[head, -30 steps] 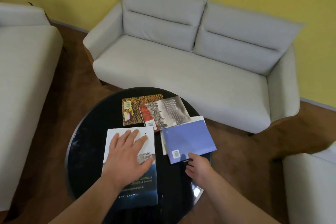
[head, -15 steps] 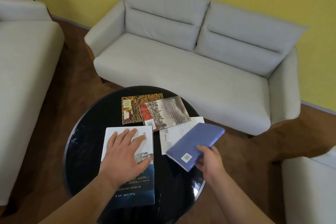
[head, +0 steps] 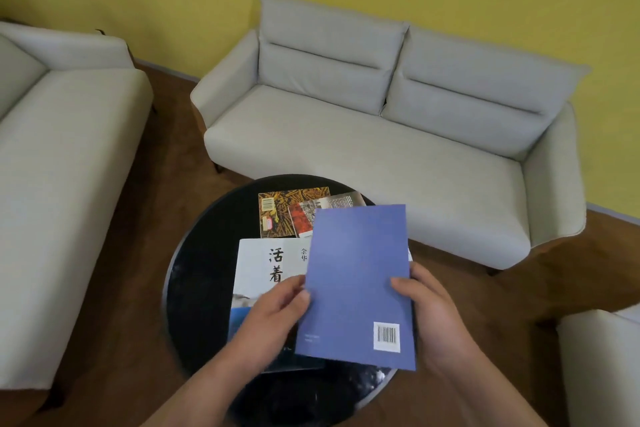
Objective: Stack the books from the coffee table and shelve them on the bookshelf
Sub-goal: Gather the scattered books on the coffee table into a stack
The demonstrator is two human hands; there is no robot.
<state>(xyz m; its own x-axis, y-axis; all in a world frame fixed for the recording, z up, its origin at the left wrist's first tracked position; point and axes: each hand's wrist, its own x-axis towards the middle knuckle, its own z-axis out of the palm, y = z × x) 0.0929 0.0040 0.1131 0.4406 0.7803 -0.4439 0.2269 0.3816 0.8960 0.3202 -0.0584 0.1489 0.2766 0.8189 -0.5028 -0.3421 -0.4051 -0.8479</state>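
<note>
I hold a blue book (head: 356,274) above the round black coffee table (head: 197,288), back cover up with its barcode at the lower right. My left hand (head: 277,315) grips its left edge and my right hand (head: 433,312) grips its right edge. Under it lies a white and blue book (head: 263,274) with black characters on the cover. Farther back lie a yellow-brown patterned book (head: 280,208) and a red and grey book (head: 304,218), partly overlapping. The blue book hides part of the table and of a white book beneath.
A light grey two-seat sofa (head: 381,135) stands behind the table against the yellow wall. Another grey sofa (head: 59,163) is at the left, and a light seat corner (head: 602,367) at the lower right. Brown floor surrounds the table. No bookshelf is in view.
My right hand lifted the blue book off the table and turned it toward me. My left hand left the white and blue book and took the blue book's left edge.
</note>
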